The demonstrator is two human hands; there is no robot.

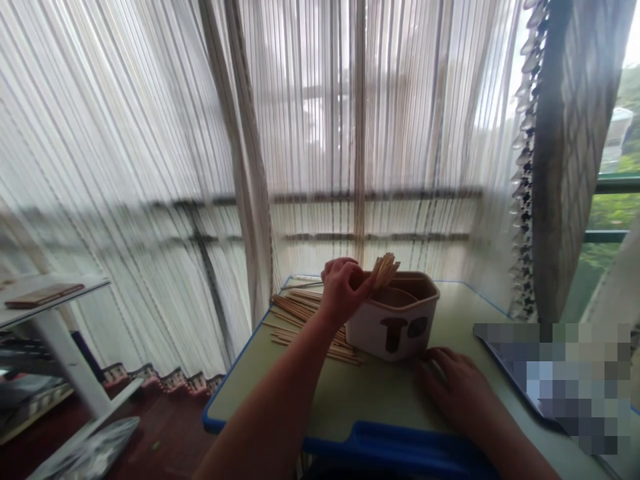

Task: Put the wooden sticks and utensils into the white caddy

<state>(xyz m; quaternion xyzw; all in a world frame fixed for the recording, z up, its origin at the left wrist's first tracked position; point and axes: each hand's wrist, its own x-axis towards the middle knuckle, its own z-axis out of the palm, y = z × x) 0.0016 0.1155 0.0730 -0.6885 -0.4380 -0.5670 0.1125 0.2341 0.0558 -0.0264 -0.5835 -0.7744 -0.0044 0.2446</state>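
My left hand [344, 283] is closed around a bundle of pale chopsticks [385, 268] at the near left rim of a white box [365, 330]. The bundle's ends stick up above the rim. Tan-rimmed and marked with dark letters, the box has a divider inside; its bottom is hidden. More wooden chopsticks [293, 310] lie spread on the table to the left, partly behind my left forearm. My right hand [453, 380] rests on the tabletop by the box's lower right corner, fingers loosely spread and holding nothing.
The pale green table [380, 393] has a raised blue edge. At its right lies a dark flat device [510, 373], partly blurred out. A white side stand [75, 360] bears a brown flat item [45, 295] at left. Sheer curtains [310, 133] hang behind the table.
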